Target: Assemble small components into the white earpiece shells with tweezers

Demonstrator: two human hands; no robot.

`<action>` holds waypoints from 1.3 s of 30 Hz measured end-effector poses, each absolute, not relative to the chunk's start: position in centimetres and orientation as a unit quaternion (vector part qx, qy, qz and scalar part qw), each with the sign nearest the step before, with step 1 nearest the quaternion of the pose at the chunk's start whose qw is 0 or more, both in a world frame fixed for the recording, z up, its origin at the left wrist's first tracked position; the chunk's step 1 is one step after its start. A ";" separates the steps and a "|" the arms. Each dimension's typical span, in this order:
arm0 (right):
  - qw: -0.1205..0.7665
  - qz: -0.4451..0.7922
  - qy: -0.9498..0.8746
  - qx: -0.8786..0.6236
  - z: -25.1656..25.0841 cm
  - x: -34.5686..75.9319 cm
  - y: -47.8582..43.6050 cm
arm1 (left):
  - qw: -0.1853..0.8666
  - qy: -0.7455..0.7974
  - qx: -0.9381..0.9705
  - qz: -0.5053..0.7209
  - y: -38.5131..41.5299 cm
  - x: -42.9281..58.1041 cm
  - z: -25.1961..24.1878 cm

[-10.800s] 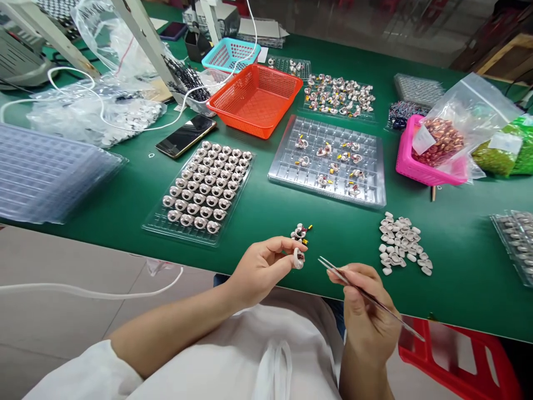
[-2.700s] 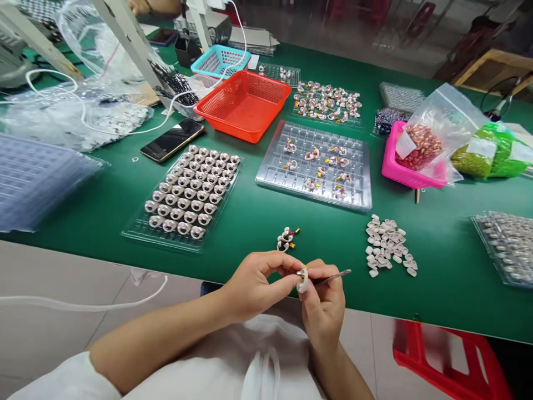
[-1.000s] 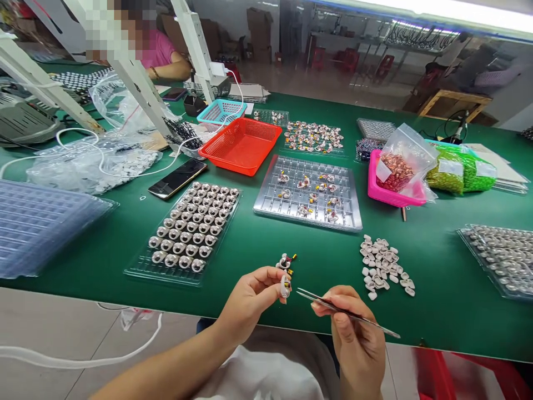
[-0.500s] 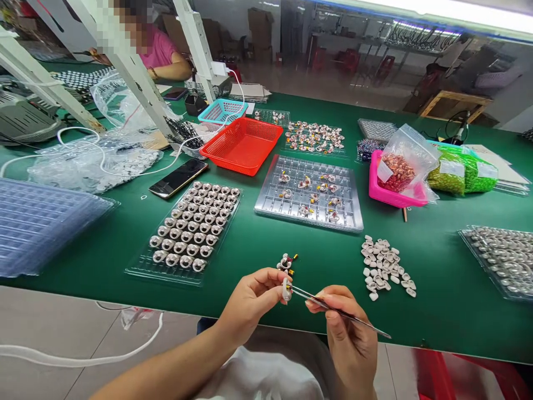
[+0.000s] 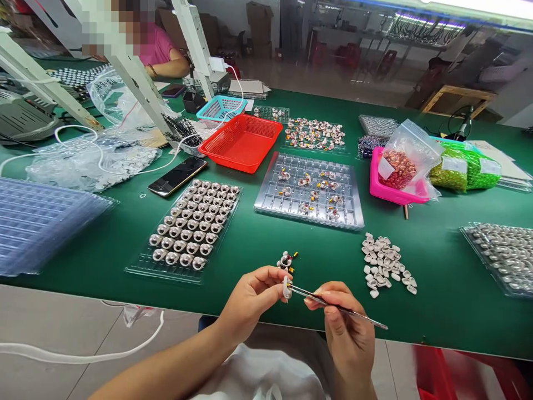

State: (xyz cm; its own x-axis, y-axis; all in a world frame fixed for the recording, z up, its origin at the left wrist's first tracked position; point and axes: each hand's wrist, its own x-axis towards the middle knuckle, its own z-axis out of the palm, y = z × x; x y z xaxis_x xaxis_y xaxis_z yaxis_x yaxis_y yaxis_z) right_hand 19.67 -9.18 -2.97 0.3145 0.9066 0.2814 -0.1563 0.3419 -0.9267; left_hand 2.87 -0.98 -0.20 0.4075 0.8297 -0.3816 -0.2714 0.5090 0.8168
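Note:
Between thumb and fingers, my left hand (image 5: 254, 300) pinches a small off-white plastic housing (image 5: 286, 288) with a yellow part inside it. My right hand (image 5: 347, 322) is closed around metal tweezers (image 5: 339, 307), whose tips reach into the housing at the yellow part. Whether the tips grip that part is too small to tell. Just beyond my left fingers lies a small white assembly (image 5: 285, 260) with dark wires and yellow pieces. Loose off-white shell pieces (image 5: 381, 261) lie in a pile to the right of my hands.
A clear tray of rounded white housings (image 5: 194, 222) lies left. Ahead is a tray with several wired assemblies (image 5: 308, 189), with a red basket (image 5: 245, 147) behind. A pink bin (image 5: 395, 191) and a tray of shiny parts (image 5: 499, 253) are right. A co-worker (image 5: 160, 53) sits across.
The tweezers' rear end has swung slightly up and left with my right hand, their tips staying at the housing. My left hand holds nearly the same pose.

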 end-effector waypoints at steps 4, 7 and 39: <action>0.685 0.406 -0.443 -0.412 -2.8 19.8 -8.9 | 0.764 0.411 0.345 0.358 -0.9 2.9 -0.1; 0.679 0.414 -0.446 -0.410 -2.5 20.0 -8.4 | 0.763 0.419 0.344 0.352 -0.9 2.8 -0.1; 0.293 0.124 -0.874 -0.366 4.0 21.7 -8.0 | 0.704 0.478 0.444 0.279 -0.9 3.2 0.5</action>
